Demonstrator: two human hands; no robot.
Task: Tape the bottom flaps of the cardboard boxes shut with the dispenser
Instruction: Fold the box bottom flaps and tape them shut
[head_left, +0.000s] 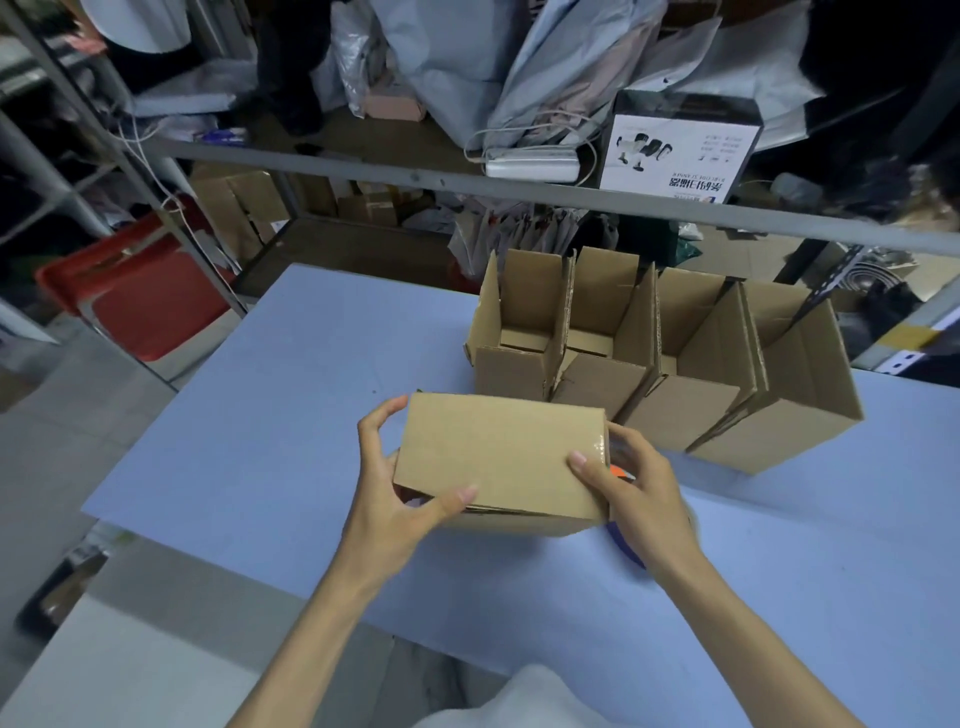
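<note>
On the pale blue table (270, 415) I see a row of open boxes (675, 395) at the far side. Just in front of them is the box (498, 452), gripped at both ends: my left hand (395, 499) has its thumb on the top near edge and fingers curled round the left end, and my right hand (639, 488) pinches the right corner, thumb on top. The blue and orange dispenser (626, 551) lies mostly hidden under that right hand, and the white carton (680, 150) on the shelf behind carries upside-down print I cannot read.
</note>
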